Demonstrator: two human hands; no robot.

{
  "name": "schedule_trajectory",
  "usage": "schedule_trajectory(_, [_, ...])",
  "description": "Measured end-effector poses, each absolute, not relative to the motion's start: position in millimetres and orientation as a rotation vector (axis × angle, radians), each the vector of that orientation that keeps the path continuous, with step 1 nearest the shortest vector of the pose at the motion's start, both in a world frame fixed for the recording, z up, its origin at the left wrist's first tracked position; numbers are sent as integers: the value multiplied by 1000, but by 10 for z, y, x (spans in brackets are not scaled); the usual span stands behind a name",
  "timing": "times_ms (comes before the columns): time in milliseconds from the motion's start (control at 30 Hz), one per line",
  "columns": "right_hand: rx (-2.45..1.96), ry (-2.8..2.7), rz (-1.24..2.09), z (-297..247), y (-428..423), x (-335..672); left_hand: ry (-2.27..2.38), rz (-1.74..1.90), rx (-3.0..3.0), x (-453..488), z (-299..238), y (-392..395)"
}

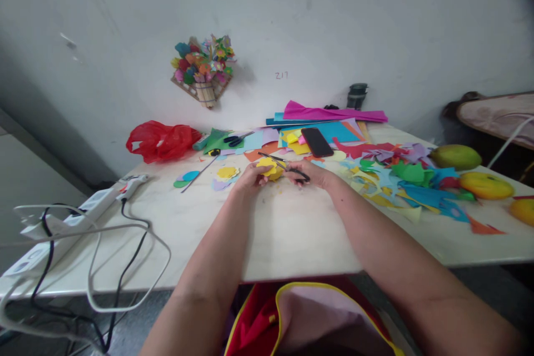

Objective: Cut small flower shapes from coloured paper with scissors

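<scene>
My left hand (252, 176) pinches a yellow paper flower (271, 167) with a scalloped edge, just above the middle of the table. In my right hand (311, 172) is a pair of scissors (301, 174) with black handles, its blades pointing left beside the flower. Whether the blades touch the paper I cannot tell. Tiny yellow scraps lie on the table below the flower. To the left rests a stack of cut paper flowers (227, 173), yellow on top of lilac and pale blue. Farther left are blue and green paper circles (189, 176) under a thin strip.
Heaped paper scraps (411, 175) and mangoes (486, 184) cover the right side. Behind my hands lie a phone (317, 142), coloured sheets (334, 130) and other scissors (236, 139). A red plastic bag (162, 141) sits back left; a power strip (62, 233) with cables runs along the left edge.
</scene>
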State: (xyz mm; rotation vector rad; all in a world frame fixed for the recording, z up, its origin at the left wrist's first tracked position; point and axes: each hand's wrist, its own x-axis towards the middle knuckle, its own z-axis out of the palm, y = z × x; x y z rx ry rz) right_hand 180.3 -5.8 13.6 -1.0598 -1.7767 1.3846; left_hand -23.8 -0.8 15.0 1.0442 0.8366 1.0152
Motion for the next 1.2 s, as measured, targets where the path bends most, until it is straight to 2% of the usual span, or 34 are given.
schedule_trajectory(1200, [-1073,-1859,1310,107,-38,1797,705,1079,1249,-258,62,76])
